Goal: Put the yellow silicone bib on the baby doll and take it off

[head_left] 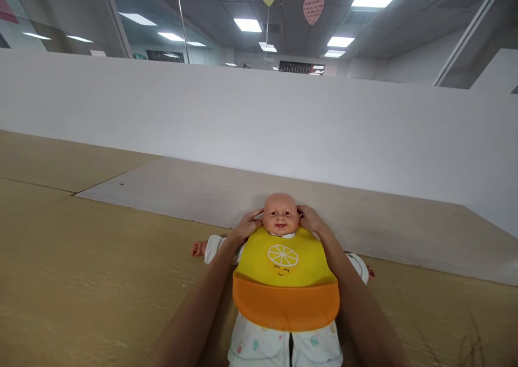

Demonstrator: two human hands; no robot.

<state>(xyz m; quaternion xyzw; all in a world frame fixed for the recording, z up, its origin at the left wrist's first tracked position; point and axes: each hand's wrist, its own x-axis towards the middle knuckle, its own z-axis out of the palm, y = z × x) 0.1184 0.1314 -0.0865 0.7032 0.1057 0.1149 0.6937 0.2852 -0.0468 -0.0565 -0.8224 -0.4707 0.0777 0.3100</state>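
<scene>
A baby doll (280, 209) lies on its back with its face up and its arms spread out. Over its chest is a yellow silicone bib (259, 256) with a white citrus slice, a smiling face and an orange catch pocket (285, 305). My left hand (248, 224) is at the doll's head and neck on the left side, fingers bent in behind it. On the opposite side, my right hand (309, 218) reaches behind the neck near the ear. Both sets of fingertips are hidden, as are the bib's neck ends.
The doll lies on a tan wooden surface (101, 270) with a paler panel (194, 186) behind its head. Beyond rises a low white wall (259, 119), topped by glass with paper balloon and heart (313, 9) cutouts.
</scene>
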